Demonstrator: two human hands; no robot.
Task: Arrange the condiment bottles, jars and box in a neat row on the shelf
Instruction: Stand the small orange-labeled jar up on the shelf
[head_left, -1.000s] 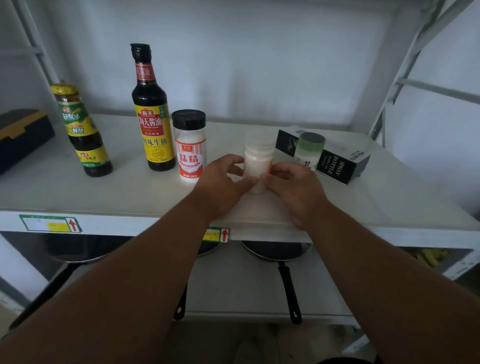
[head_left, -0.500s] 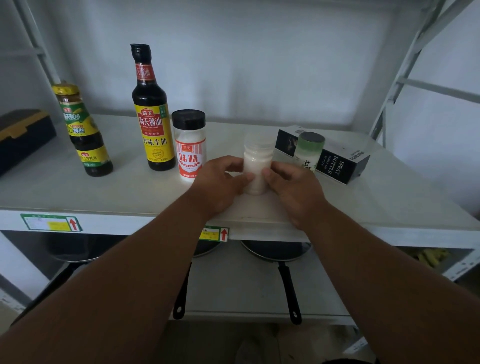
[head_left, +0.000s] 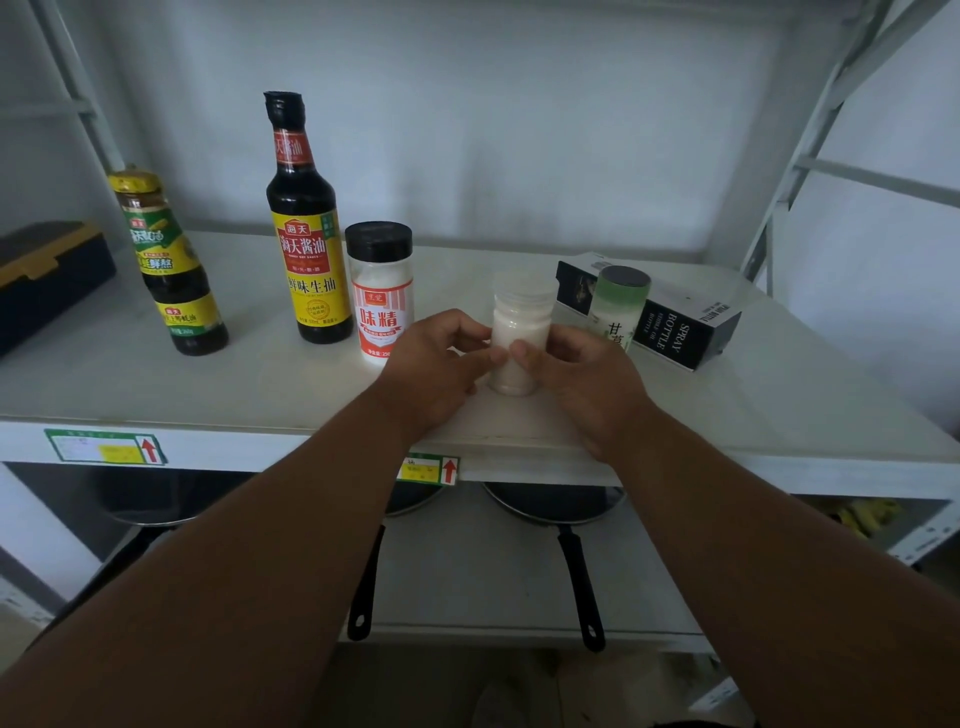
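both hands (head_left: 514, 374) cupped tog., forearms extended fwd

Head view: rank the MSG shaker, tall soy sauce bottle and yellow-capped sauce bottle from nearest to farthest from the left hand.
1. MSG shaker, right beside the left hand.
2. Tall soy sauce bottle, next along to the left.
3. Yellow-capped sauce bottle, far left of the shelf.

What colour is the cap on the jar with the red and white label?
Black, on the red-and-white labelled jar, seen in the head view.
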